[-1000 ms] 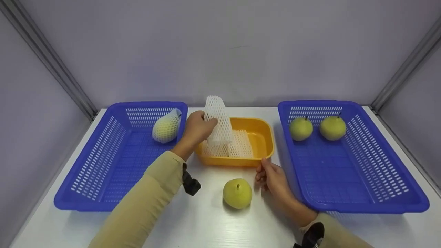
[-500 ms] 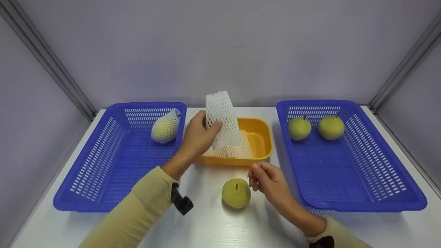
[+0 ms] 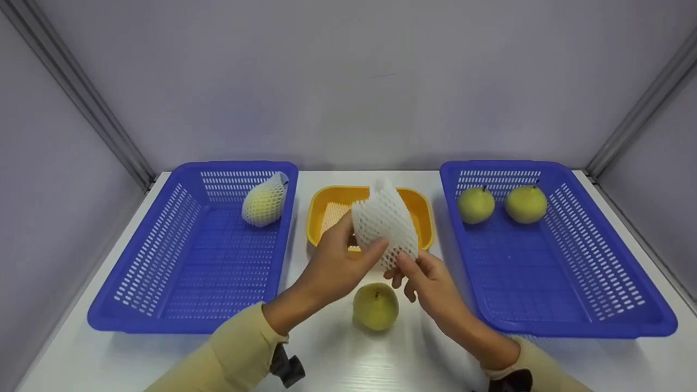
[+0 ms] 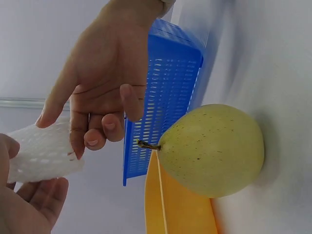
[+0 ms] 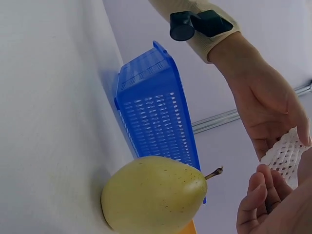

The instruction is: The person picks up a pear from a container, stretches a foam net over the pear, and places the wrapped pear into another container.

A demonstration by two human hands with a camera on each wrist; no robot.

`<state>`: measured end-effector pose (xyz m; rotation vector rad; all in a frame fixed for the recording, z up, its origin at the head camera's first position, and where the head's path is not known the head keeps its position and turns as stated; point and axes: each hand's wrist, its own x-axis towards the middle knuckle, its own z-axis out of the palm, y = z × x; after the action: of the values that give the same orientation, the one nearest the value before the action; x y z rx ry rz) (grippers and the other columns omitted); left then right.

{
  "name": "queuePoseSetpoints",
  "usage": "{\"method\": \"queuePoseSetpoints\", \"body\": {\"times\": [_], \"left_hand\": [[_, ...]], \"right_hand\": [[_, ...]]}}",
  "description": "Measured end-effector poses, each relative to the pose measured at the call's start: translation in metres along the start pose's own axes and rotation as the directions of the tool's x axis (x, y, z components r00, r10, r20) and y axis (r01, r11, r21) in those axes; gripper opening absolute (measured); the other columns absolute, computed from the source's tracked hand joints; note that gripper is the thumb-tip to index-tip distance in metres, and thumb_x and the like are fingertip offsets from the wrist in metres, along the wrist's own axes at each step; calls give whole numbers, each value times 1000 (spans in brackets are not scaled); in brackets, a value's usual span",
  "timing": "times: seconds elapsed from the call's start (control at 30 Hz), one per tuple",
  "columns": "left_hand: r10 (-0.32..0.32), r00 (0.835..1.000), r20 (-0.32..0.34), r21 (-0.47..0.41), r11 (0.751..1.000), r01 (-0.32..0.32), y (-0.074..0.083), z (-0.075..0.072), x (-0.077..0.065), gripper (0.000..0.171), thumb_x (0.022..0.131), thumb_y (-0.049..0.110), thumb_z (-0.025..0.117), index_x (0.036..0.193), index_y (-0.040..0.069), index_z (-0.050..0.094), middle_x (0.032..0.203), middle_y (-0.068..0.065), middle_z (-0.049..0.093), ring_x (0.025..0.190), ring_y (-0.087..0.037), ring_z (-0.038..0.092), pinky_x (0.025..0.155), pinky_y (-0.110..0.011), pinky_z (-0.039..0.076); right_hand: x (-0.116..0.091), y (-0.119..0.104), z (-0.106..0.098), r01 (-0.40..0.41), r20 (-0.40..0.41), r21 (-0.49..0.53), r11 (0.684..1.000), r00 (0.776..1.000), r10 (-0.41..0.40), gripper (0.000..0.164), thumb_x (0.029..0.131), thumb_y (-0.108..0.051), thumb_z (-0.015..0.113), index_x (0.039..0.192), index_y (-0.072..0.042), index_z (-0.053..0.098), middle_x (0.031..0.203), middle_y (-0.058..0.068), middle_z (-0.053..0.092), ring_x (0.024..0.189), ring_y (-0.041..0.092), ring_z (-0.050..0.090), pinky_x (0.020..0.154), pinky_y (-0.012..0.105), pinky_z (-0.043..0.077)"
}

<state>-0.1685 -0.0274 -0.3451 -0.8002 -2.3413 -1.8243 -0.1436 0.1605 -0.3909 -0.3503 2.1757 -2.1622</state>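
Note:
A white foam fruit net [image 3: 387, 220] is held up between both hands, over the front of the orange tray. My left hand [image 3: 340, 264] grips its lower left side, thumb across the front. The right hand [image 3: 435, 283] pinches the net's lower edge between thumb and fingers. In the left wrist view the net [image 4: 44, 151] spans from one hand to the other. A bare yellow-green pear [image 3: 375, 306] stands stem up on the white table just below the hands; it looms large in both wrist views.
The orange tray [image 3: 317, 204] holds more foam netting, partly hidden behind the hands. A blue basket [image 3: 228, 294] at left contains a netted pear [image 3: 264, 202]. Another blue basket [image 3: 523, 288] at right contains two bare pears [image 3: 475, 205]. A grey wall [image 3: 348, 81] rises behind.
My left hand has carried the foam net rightward and down toward the front. The right hand has left the tray's rim and now pinches the net's lower edge. The pears have stayed put.

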Motion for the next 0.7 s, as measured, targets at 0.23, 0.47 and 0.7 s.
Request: {"method": "queuePoseSetpoints", "body": {"times": [0.23, 0.47, 0.7], "left_hand": [[233, 954, 189, 71, 966, -250, -5, -1, -11, 42, 91, 4, 75, 127, 0, 54, 121, -8, 62, 109, -18, 61, 96, -32, 54], [203, 952, 230, 112, 966, -233, -6, -3, -17, 44, 92, -14, 54, 134, 0, 49, 133, -12, 59, 123, -22, 58, 108, -39, 47], [99, 992, 79, -37, 995, -97, -7, 1, -14, 34, 90, -4, 72, 116, 3, 52, 113, -6, 64, 105, -17, 63, 91, -34, 55]], "right_hand": [[3, -2, 0, -63, -147, 59, 996, 986, 71, 18, 105, -13, 52, 92, -3, 61, 78, 7, 59, 62, 15, 49, 54, 22, 39], [3, -4, -2, -68, -180, 34, 997, 981, 73, 11, 102, -8, 55, 99, 1, 61, 80, 8, 57, 62, 16, 45, 54, 22, 37], [2, -4, -4, -96, -88, 68, 993, 991, 102, 11, 101, -6, 57, 105, 5, 60, 82, 7, 57, 63, 11, 45, 55, 20, 35]]}}
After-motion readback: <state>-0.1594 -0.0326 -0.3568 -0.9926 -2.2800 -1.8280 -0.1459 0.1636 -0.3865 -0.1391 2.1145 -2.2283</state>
